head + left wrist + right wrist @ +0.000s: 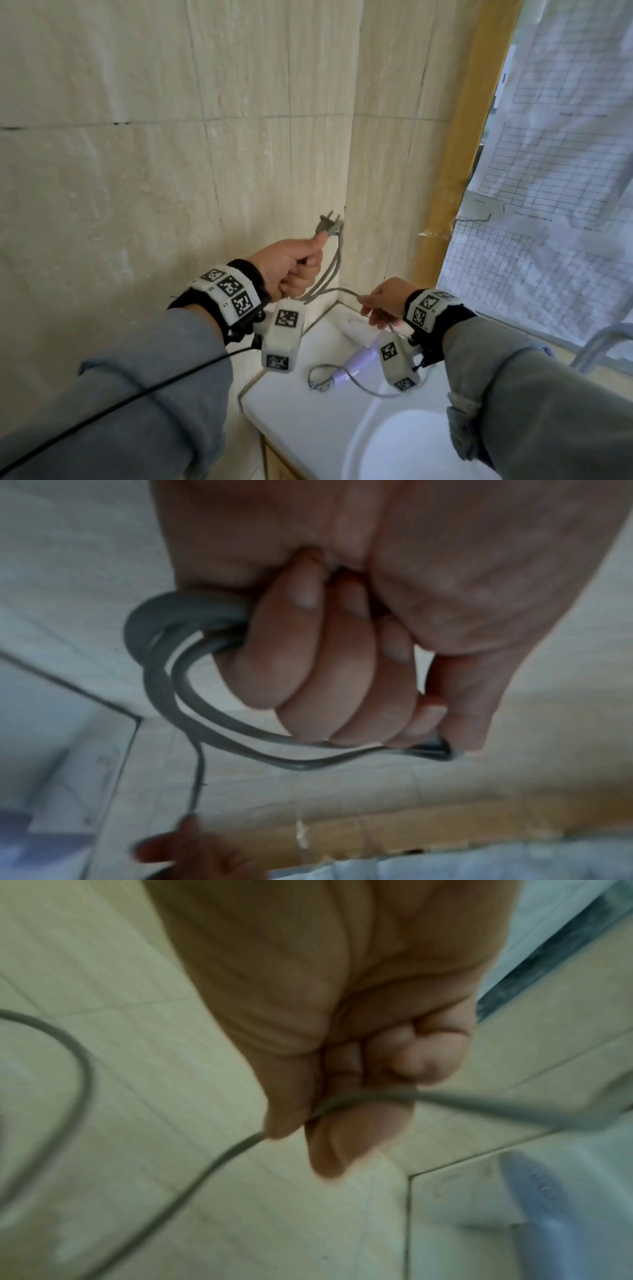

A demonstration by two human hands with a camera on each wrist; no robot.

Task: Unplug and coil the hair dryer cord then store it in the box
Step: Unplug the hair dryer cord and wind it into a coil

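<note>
**A:** So from the head view we've got the left hand [291, 265] up near the tiled wall [137, 171], fist curled round a couple of loops of the grey cord [337, 260], with the plug [328, 224] poking out the top, prongs free in the air. So it's already out of the socket.

**B:** Yep, and the left wrist view fills in what we can't see from above: the fingers [308, 669] are wrapped tight, and the loops bulge out at the side of the fist and curve round below the knuckles. The plug itself isn't really readable there, too blurry.

**A:** Right hand [385, 303] sits lower and to the right, pinching one strand of the cord. In the right wrist view we see it run between the thumb and the curled fingers [346, 1123], slack on one side, stretched on the other.

**B:** And only the head view shows us where the rest goes: the cord drops down to the lilac hair dryer [361, 359], lying on the white table [301, 411] beside the sink [404, 445], partly hidden behind the right wrist camera. The right wrist view just catches a bluish blur of it in the corner.

**A:** Can't spot the box in any of the three views.
</note>
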